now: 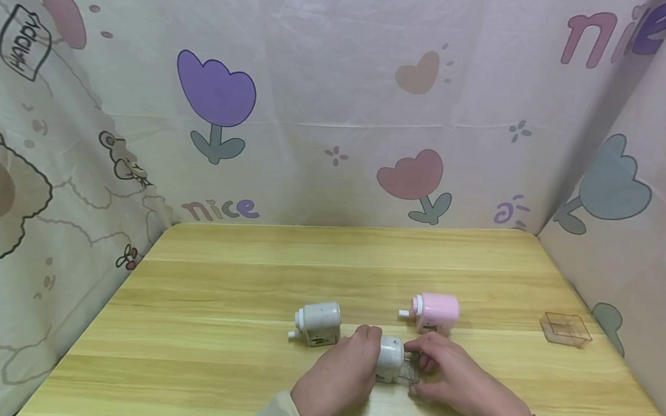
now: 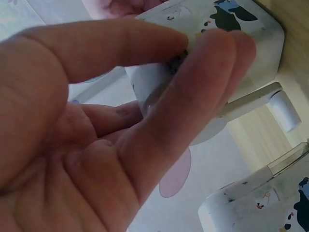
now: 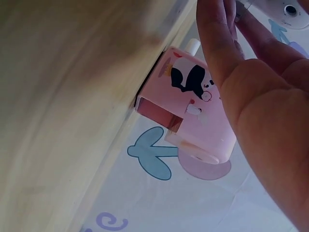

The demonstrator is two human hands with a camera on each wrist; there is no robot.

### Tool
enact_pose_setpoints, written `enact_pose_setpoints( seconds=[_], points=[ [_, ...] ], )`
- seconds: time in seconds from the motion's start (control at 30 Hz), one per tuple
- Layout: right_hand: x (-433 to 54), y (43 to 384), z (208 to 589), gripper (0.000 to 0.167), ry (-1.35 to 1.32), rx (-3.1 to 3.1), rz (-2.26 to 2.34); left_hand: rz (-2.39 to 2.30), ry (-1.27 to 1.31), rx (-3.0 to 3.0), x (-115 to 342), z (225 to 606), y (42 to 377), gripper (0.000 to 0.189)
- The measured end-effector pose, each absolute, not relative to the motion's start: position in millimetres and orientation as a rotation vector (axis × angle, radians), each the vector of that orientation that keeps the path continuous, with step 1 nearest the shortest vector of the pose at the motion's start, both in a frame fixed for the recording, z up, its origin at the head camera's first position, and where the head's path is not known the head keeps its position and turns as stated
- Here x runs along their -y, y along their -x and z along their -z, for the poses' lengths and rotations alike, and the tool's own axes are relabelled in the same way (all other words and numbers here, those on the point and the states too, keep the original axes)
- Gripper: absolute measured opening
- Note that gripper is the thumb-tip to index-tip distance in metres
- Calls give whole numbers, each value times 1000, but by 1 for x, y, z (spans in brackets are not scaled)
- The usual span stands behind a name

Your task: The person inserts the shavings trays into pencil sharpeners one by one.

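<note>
A white crank pencil sharpener with a panda print stands near the front middle of the table. My left hand grips its crank end, thumb and fingers around the body in the left wrist view. At its other end my right hand pinches a clear shavings drawer, which sits at the low opening. A second white sharpener stands just left of my left hand. Behind my right hand is a pink sharpener; the right wrist view shows its drawer slot hollow.
An amber see-through drawer lies by the right edge of the wooden table. A printed curtain hangs behind the table and along both sides.
</note>
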State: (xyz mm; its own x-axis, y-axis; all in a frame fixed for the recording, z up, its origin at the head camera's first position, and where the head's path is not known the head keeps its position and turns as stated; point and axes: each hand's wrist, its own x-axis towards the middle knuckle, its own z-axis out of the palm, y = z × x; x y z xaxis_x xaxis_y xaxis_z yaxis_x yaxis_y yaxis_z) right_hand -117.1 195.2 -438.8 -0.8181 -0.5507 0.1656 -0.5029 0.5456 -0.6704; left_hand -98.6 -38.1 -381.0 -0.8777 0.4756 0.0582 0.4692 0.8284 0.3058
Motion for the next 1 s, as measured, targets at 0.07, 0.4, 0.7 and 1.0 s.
enact_pose_setpoints(
  seconds=[0.07, 0.4, 0.7, 1.0],
  points=[
    [-195, 117, 439, 58, 937, -2706, 1141, -480, -779, -2990, 38, 381, 99, 28],
    [-193, 118, 438, 55, 945, -2710, 1126, -462, -826, -2989, 40, 380, 98, 30],
    [-191, 119, 439, 54, 1013, -2732, 1096, -435, -833, -2986, 40, 380, 98, 33],
    [-188, 119, 439, 54, 974, -2730, 1113, -401, -863, -3016, 40, 382, 97, 31]
  ],
)
